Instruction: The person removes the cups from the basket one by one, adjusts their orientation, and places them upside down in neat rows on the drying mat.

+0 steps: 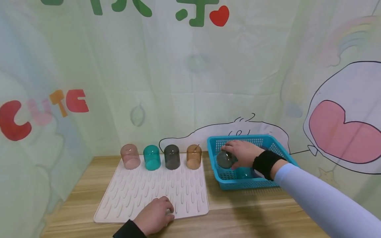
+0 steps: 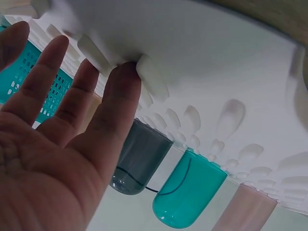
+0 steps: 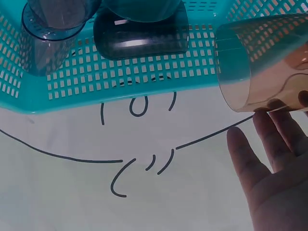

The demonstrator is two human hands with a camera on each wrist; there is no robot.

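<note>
My right hand [image 1: 242, 152] reaches over the blue plastic basket [image 1: 253, 186] and holds a clear tumbler [image 1: 224, 160] at the basket's left side. In the right wrist view this tumbler [image 3: 269, 62] looks amber, and fingertips show through its wall. My left hand [image 1: 156, 215] rests at the front edge of the white ridged mat [image 1: 190, 198], holding nothing. In the left wrist view its fingers [image 2: 113, 103] touch the ridges. Upside down along the mat's back edge stand a pink tumbler [image 1: 130, 157], a teal one [image 1: 152, 158], a grey one [image 1: 172, 157] and an amber one [image 1: 194, 157].
Inside the basket lie several more tumblers, among them a dark one [image 3: 142, 41] and a pale see-through one [image 3: 45, 53]. Mat and basket sit side by side on a wood-grain table [image 1: 232, 218]. A printed cloth [image 1: 193, 76] hangs right behind them.
</note>
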